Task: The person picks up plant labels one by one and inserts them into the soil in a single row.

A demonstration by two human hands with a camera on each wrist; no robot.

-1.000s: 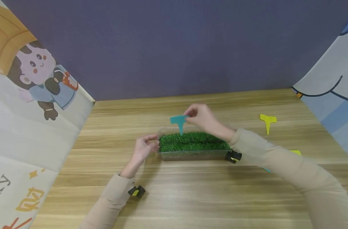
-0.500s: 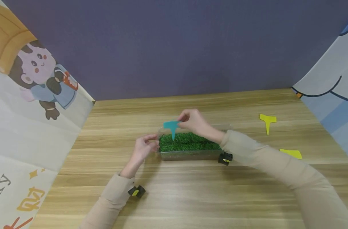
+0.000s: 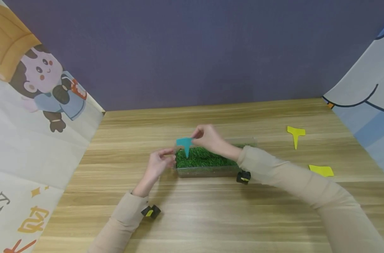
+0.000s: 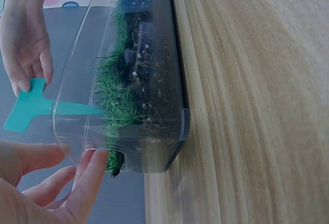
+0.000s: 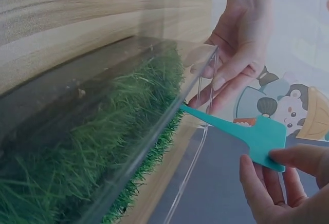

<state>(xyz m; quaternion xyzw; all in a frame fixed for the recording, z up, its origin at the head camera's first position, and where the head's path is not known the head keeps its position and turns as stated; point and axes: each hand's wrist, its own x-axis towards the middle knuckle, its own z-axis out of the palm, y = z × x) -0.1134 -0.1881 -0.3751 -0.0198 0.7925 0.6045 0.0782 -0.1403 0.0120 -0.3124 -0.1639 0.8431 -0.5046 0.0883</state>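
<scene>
A clear plastic planter box [image 3: 211,173] stands on the wooden table, with green artificial-looking grass [image 4: 117,98] over dark soil with white specks. My right hand [image 3: 209,138] pinches a teal T-shaped plant label [image 3: 184,142] by one end of its wide head, between thumb and fingers. The label's pointed stem hangs down inside the box near its left end, and its tip reaches the grass [image 5: 154,90] in the wrist views. My left hand [image 3: 157,165] touches the box's left end wall with its fingertips, the fingers loosely extended.
On the table's right lie a yellow T-shaped plant label [image 3: 296,135] and another yellow label [image 3: 321,170], whose lower part is hidden by the right sleeve [image 3: 293,175]. A dark blue wall [image 3: 211,52] rises behind the table. Printed cloth panels [image 3: 27,140] stand at the sides.
My right hand has moved left and down with the teal plant label, toward the box's left end, bringing its tip to the grass. My left hand has stayed in place.
</scene>
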